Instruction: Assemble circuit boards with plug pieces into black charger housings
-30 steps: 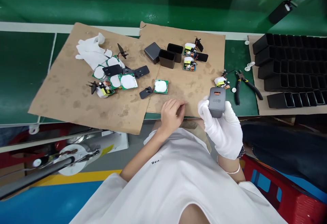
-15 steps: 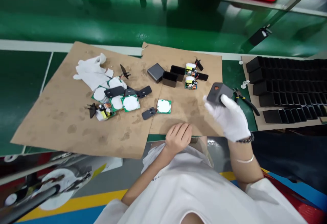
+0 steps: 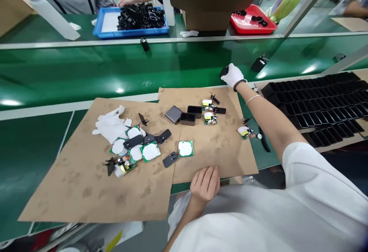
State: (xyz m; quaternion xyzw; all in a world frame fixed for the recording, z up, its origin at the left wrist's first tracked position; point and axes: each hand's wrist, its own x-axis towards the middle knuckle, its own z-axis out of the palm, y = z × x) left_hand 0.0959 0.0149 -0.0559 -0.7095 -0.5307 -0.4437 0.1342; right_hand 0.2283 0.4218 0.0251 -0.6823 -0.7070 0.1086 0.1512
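My right hand [image 3: 233, 76], in a white glove, reaches out over the green conveyor belt [image 3: 178, 70], its fingers closed on a black plastic case [image 3: 224, 71] that they partly hide. My bare left hand [image 3: 205, 184] lies at the front edge of the brown cardboard [image 3: 227, 154], fingers extended and nothing visible in it. Ahead of it are a green circuit board with a white pad [image 3: 185, 149] and a dark cover piece [image 3: 170, 159]. A circuit board with yellow and white parts [image 3: 245, 132] rests at the cardboard's right edge.
Black open cases [image 3: 188, 119], a grey box [image 3: 173, 114] and more boards stand mid-cardboard. White gloves [image 3: 110, 125] lie left. Rows of black cases [image 3: 319, 95] fill the right. Across the belt, a co-worker's hand [image 3: 128, 0] is by a blue tray [image 3: 100, 33]; a red tray [image 3: 253, 30] stands farther right.
My right hand has moved forward with the black case, from above the cardboard to the belt. The board at the right edge now shows. My left hand stays put; the view has tilted up.
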